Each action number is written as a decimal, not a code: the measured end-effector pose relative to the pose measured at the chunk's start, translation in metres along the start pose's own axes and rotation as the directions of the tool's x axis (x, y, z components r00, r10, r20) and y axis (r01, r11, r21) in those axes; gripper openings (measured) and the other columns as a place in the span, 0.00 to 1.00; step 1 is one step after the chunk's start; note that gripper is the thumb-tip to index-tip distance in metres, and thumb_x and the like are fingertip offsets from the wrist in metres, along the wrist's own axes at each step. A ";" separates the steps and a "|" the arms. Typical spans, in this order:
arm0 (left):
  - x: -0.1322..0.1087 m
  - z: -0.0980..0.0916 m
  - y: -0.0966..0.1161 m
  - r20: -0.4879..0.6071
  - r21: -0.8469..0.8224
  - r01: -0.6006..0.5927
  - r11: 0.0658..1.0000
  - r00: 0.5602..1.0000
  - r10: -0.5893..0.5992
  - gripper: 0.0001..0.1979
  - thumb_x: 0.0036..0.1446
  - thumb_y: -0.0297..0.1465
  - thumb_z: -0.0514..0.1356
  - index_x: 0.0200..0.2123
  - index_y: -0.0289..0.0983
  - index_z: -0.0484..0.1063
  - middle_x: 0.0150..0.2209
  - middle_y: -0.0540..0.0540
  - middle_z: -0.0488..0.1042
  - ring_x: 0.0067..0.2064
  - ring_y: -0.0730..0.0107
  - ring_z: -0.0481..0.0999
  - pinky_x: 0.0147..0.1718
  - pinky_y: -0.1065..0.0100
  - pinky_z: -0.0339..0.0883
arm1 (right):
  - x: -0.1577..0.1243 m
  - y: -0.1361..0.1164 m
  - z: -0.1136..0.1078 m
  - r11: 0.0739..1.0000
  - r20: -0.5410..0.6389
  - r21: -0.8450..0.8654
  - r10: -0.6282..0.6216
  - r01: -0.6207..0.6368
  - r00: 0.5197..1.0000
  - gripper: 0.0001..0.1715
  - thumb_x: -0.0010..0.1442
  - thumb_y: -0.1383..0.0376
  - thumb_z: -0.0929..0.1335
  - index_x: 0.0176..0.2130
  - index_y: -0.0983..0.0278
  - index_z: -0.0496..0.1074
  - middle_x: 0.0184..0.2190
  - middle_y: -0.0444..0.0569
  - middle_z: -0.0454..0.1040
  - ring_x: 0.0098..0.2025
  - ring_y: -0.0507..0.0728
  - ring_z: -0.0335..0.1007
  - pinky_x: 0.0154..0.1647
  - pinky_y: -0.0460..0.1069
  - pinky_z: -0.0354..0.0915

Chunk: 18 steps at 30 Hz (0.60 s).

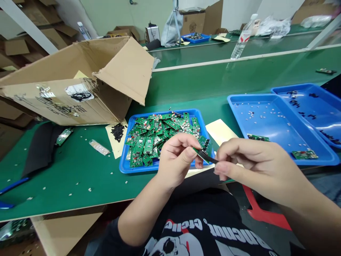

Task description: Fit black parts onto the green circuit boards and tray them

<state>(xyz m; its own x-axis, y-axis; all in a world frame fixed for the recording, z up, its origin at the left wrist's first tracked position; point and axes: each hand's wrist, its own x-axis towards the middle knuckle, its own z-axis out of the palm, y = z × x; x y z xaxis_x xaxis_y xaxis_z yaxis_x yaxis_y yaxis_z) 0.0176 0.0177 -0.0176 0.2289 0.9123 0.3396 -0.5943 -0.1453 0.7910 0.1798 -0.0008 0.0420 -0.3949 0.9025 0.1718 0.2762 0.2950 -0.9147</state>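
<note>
My left hand (177, 156) pinches a small green circuit board (204, 143) between thumb and fingers, above the right edge of a blue tray. A row of black parts shows on the board. Closed on a slim black strip (210, 158), my right hand (247, 165) holds it by the far end. The strip's other end lies against the board near my left thumb; whether it is fixed there I cannot tell. Below, the blue tray (124, 165) is heaped with many green circuit boards (149, 140).
Small black pieces (117, 132) lie on yellow paper left of the tray. An open cardboard box (55, 101) stands behind. Two blue trays (239, 113) (306, 89) at right hold tiny parts. A black foam sheet (39, 149) and scissor-like blue handles (13, 186) lie left.
</note>
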 end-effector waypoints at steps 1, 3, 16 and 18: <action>0.000 0.000 0.000 -0.008 -0.006 0.001 1.000 1.000 -0.001 0.15 0.56 0.42 0.65 0.29 0.37 0.68 0.21 0.56 0.66 0.16 0.84 0.65 0.17 0.79 0.64 | 0.000 -0.002 0.001 1.000 0.005 -0.019 -0.021 0.021 1.000 0.08 0.57 0.68 0.69 0.26 0.63 0.70 0.19 0.40 0.71 0.19 0.46 0.66 0.17 0.38 0.61; 0.002 0.001 0.000 -0.026 -0.039 -0.004 0.999 1.000 0.003 0.15 0.55 0.41 0.66 0.29 0.37 0.68 0.22 0.57 0.65 0.17 0.85 0.65 0.18 0.79 0.63 | -0.001 -0.005 0.003 0.997 0.007 -0.047 -0.063 0.063 0.998 0.09 0.58 0.70 0.68 0.26 0.62 0.69 0.19 0.39 0.70 0.19 0.45 0.64 0.18 0.38 0.59; 0.000 -0.002 0.001 0.159 -0.109 0.059 0.992 0.986 -0.041 0.15 0.56 0.40 0.65 0.28 0.36 0.67 0.21 0.56 0.65 0.15 0.85 0.64 0.16 0.81 0.63 | -0.002 -0.011 -0.005 0.989 -0.034 -0.145 -0.032 0.027 0.999 0.11 0.57 0.66 0.68 0.24 0.62 0.69 0.17 0.40 0.68 0.15 0.46 0.56 0.11 0.42 0.49; 0.000 -0.001 0.000 0.170 -0.134 0.129 0.983 0.980 -0.105 0.16 0.55 0.42 0.66 0.28 0.36 0.66 0.21 0.56 0.64 0.15 0.84 0.64 0.16 0.80 0.62 | 0.001 -0.015 -0.008 0.970 -0.019 -0.234 -0.079 0.072 0.997 0.11 0.57 0.67 0.68 0.24 0.61 0.69 0.16 0.39 0.67 0.14 0.46 0.54 0.11 0.43 0.48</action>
<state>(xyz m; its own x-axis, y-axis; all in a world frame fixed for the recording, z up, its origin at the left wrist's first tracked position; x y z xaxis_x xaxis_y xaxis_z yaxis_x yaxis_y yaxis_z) 0.0167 0.0180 -0.0185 0.4177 0.8442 0.3360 -0.6577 0.0258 0.7529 0.1820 -0.0024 0.0587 -0.3988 0.8822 0.2505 0.4439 0.4247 -0.7890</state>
